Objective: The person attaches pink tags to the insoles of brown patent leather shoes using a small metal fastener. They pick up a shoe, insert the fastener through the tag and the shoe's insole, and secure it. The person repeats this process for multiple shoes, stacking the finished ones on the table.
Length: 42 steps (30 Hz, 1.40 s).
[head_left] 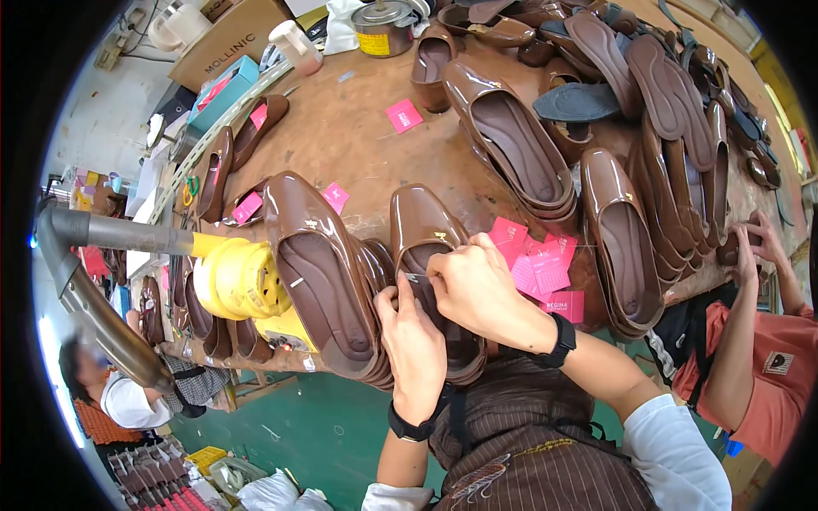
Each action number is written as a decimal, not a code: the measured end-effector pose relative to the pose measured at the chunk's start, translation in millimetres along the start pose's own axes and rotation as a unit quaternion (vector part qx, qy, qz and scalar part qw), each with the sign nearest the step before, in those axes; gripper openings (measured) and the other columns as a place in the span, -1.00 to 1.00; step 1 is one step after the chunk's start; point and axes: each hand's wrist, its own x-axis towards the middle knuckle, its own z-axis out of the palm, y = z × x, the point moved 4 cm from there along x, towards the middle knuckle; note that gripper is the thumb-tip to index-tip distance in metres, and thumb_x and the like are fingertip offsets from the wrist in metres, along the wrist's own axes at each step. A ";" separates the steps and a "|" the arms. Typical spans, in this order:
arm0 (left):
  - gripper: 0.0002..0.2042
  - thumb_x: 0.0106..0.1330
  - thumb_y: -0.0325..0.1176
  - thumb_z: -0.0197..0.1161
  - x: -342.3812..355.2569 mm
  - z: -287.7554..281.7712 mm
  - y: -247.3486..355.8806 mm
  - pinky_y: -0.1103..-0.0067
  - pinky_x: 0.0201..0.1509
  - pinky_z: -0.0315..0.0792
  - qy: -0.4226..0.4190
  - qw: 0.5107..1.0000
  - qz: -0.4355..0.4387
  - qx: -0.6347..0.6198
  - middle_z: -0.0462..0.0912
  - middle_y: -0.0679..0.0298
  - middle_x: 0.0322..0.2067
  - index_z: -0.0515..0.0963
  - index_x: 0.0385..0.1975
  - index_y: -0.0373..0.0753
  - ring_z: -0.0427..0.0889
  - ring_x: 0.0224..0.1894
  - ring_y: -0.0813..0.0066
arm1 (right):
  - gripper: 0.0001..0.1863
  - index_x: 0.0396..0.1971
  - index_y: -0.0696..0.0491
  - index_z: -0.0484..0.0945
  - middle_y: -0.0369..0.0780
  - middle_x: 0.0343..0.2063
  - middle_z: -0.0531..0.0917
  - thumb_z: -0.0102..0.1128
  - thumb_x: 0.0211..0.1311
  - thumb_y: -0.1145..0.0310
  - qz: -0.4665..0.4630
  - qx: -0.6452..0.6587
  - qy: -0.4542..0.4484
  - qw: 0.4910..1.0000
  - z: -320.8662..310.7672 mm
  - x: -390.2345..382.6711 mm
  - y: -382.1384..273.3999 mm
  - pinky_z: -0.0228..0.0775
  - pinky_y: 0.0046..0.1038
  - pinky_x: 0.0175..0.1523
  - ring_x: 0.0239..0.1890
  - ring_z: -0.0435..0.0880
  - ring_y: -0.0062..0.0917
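Observation:
Brown patent loafers stand stacked in front of me, one stack (317, 324) beside another (426, 204). My left hand (413, 349) grips the inner edge of the right-hand stack's top shoe, index fingertip inside its opening. My right hand (477, 294) is pinched over that opening, beside a small thin pale piece (411, 277); what exactly its fingertips hold is hidden. Pink square cards (535, 266) lie just right of that shoe. Left of the stacks is a yellow round fitting (234, 277) on a grey metal tube (141, 236).
The brown worktop (349, 128) bears more loafer stacks (618, 255), loose insoles (656, 85), orange-handled scissors (189, 192), a metal pot (381, 34) and a light blue box (223, 94). One co-worker (119, 396) is at lower left; another's hands (750, 243) hold a shoe at right.

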 end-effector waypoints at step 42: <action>-0.94 0.32 -0.64 0.11 -0.8 -12.2 13.7 0.26 -0.05 0.44 0.165 0.983 0.062 -0.059 0.50 -0.05 -0.12 0.43 -0.26 -0.40 0.55 -0.11 -0.05 | -0.78 -0.36 0.17 0.73 -0.15 -0.50 0.73 0.45 -0.05 0.41 0.066 0.408 -0.233 0.880 -27.7 5.1 26.4 0.48 -0.47 -0.30 -0.41 0.71 -0.55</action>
